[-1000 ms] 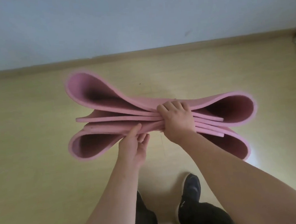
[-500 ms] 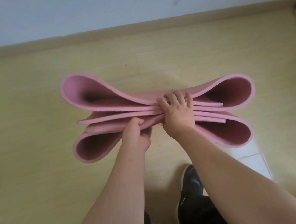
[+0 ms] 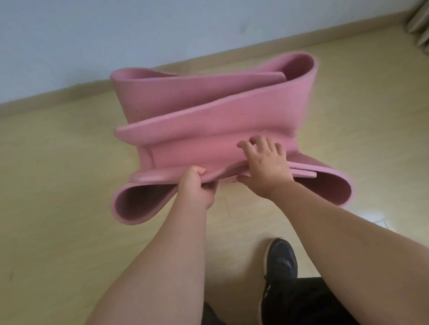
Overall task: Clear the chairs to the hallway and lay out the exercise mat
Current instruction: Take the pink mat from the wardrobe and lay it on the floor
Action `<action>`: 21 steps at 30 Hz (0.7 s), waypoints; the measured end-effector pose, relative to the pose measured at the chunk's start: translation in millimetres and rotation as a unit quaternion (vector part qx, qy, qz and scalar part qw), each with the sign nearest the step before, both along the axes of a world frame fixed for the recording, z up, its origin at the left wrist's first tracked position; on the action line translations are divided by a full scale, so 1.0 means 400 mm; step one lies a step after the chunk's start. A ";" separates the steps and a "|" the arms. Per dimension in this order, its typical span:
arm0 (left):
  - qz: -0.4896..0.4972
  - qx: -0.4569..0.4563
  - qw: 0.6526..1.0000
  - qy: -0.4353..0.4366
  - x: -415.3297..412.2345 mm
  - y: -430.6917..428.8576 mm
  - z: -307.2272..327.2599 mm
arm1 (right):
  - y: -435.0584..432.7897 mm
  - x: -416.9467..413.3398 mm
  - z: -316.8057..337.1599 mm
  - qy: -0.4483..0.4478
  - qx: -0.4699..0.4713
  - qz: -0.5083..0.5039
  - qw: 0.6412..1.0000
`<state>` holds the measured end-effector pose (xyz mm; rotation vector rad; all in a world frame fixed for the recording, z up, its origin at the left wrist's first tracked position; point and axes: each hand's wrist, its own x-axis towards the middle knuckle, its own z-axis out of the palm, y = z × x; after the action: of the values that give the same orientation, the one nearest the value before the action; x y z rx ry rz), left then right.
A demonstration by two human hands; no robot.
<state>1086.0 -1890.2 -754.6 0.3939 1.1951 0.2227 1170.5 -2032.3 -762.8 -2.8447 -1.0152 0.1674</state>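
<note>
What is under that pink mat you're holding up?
Beneath the pink mat only bare yellowish floor shows around it. The floor directly below is covered by its folds.

Matt pink foam mat (image 3: 212, 125) (thick, smooth-faced); glossy wood-look floor (image 3: 46, 180)

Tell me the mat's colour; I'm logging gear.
Plain pink, no pattern, on the exercise mat, clearest in the head view.
</note>
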 end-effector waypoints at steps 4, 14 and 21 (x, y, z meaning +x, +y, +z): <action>-0.008 0.012 1.000 0.008 -0.019 -0.039 0.013 | -0.045 -0.012 0.003 0.138 -0.019 0.016 0.990; -0.043 0.048 0.998 0.014 -0.017 -0.078 0.037 | -0.079 -0.026 0.004 0.237 0.042 0.000 0.971; -0.089 0.053 0.994 -0.023 -0.021 -0.080 0.027 | -0.061 -0.041 -0.014 0.306 0.072 -0.070 0.947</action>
<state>1077.7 -1922.1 -743.9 0.5823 1.0981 0.1415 1154.0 -2056.5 -768.3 -2.4522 -0.6548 0.8583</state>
